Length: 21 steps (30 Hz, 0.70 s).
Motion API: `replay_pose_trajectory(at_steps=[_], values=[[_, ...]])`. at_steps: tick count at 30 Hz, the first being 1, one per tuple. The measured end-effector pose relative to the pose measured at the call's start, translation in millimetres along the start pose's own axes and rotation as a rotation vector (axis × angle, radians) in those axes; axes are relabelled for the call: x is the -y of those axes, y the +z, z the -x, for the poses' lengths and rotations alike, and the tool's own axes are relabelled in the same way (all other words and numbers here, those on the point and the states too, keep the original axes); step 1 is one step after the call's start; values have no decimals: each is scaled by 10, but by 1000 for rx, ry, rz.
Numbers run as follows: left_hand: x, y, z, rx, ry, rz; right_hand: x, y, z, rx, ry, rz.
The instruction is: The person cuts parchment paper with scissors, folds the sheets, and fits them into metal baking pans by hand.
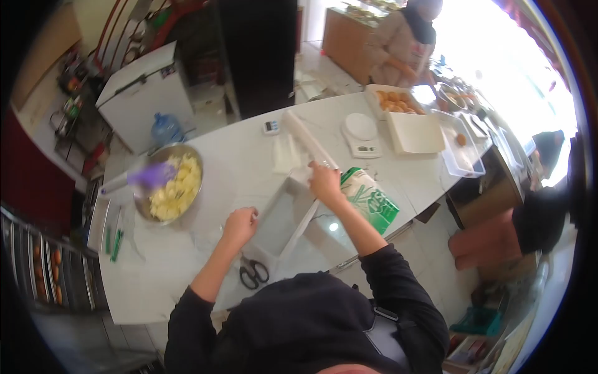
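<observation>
A rectangular whitish container (pixel 272 234), which looks like plastic, lies lengthwise on the table in front of me. My left hand (pixel 240 227) is beside its left rim with the fingers curled in; whatever they pinch, if anything, is hidden. Over the far right corner of the container, my right hand (pixel 325 182) has its fingers bent closed, and their grip is too small to make out. A roll of clear plastic (pixel 309 138) reaches almost to my right hand. Right of that hand lies a green and white packet (pixel 372 201). Black-handled scissors (pixel 253 273) rest near my left forearm.
A metal bowl (pixel 144 209) of yellow chunks with a purple spatula (pixel 149 177) stands left. Farther back are a timer (pixel 271 128), a white scale (pixel 361 132), a box of buns (pixel 372 98) and a clear bin (pixel 468 163). People (pixel 408 47) are beyond the table.
</observation>
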<state>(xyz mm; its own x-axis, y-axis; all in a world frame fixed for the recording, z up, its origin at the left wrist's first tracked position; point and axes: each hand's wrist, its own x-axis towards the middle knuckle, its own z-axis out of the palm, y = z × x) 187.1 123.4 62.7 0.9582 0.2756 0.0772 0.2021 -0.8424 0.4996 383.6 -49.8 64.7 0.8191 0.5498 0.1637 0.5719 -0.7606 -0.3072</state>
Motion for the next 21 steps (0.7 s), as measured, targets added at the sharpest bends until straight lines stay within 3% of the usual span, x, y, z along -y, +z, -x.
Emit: replay_pose_trajectory(at_steps=[3,6,9,12,15,18,21], values=[[-54,-3,65,279,-16,79,-182,212,-76,45,-51,-152],[-228,-61,-40,345,-147,-10,-196,214,-128,34,-109,-350],[-331,57,-311,-115,15,116,-197,243,-112,-1,-111,-461],[-360,195,-668,-229,391,130,-195,224,-102,-37,-90,-489],[-390,376,-860,-235,396,98,-181,137,-80,-37,-63,-542],[-380,496,-982,-233,179,318,-218,153,-128,-18,-3,-633],[-273,544,-1074,-179,210,302,-226,139,-89,-42,-28,-728]])
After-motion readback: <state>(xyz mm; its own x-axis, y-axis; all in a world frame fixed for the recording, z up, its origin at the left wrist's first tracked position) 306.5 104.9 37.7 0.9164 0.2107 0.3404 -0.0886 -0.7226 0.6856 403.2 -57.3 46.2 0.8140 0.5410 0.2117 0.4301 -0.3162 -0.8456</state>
